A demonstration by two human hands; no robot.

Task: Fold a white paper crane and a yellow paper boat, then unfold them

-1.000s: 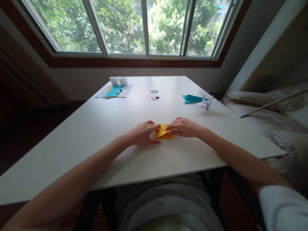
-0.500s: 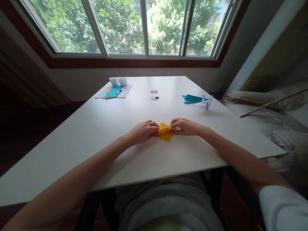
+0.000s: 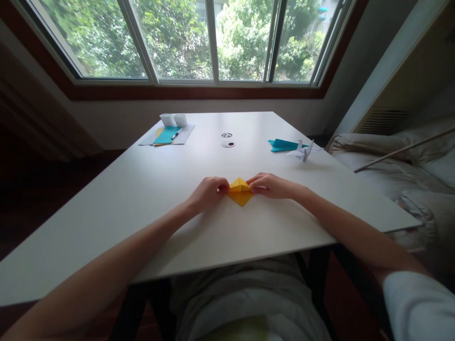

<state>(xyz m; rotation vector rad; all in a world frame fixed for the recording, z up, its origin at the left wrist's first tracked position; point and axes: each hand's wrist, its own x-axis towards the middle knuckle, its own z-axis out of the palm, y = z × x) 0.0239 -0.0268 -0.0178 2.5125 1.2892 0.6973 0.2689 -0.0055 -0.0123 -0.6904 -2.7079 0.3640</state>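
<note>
A folded piece of yellow origami paper [image 3: 241, 195] rests on the white table in front of me, one corner pointing toward me and a raised flap standing across its middle. My left hand [image 3: 212, 192] pinches its left corner between thumb and curled fingers. On the opposite side, my right hand [image 3: 272, 185] grips the right corner, with thumb below and fingertips along the upper right edge. Both corners are partly hidden by my fingers.
At the back right of the white table [image 3: 199, 227] stand a white paper crane [image 3: 304, 150] and a folded teal paper [image 3: 284, 145]. At the back left lie teal sheets [image 3: 167, 135], a pen [image 3: 177, 133] and two small white boxes [image 3: 174, 120]. Two round fittings [image 3: 227, 144] sit mid-table.
The yellow paper has turned so its near corner points more straight at me, and its flap now lies more evenly across. Both hands have shifted slightly and still hold its sides.
</note>
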